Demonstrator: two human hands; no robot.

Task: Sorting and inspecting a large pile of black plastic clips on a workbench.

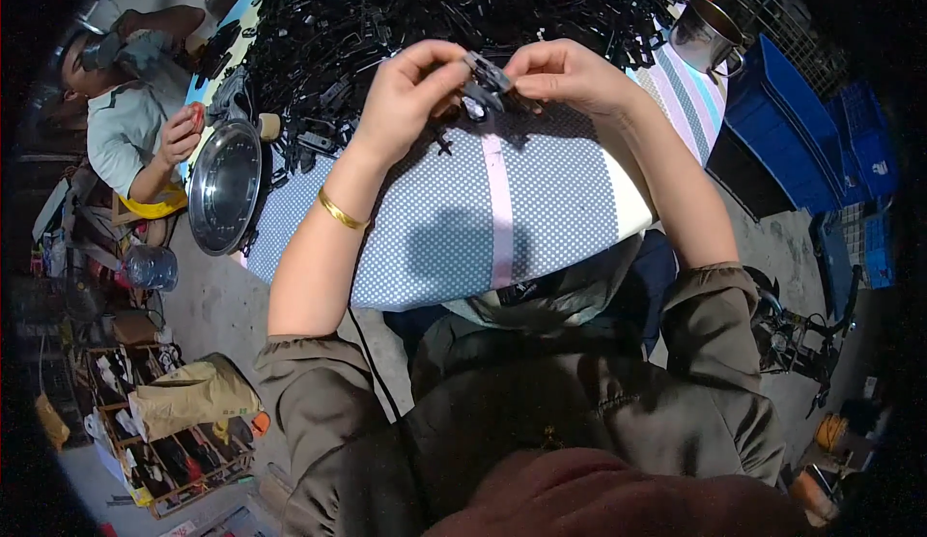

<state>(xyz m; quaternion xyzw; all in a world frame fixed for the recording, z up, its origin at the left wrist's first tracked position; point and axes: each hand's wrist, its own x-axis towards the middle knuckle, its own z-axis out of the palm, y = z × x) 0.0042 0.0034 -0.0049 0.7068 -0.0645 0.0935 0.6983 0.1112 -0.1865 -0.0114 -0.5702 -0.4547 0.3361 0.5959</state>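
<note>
Both my hands meet over the far half of the table, with a small dark metal part (487, 71) between them. My left hand (417, 91) pinches its left end between thumb and fingers. At its right end the fingertips of my right hand (570, 75) are pressed together on it. The part looks like a flat clip or hinge with slots; its exact kind I cannot make out. Just beyond my hands lies a large heap of similar black metal parts (338, 30). A loose black piece (443, 143) lies on the patterned cloth (435, 218) below my left hand.
A round metal tray (228, 189) sits at the table's left edge, near a co-worker (135, 122) holding something red. At the far right edge stands a metal mug (704, 37). Blue crates (784, 102) are stacked to the right. A wooden rack (174, 450) stands lower left.
</note>
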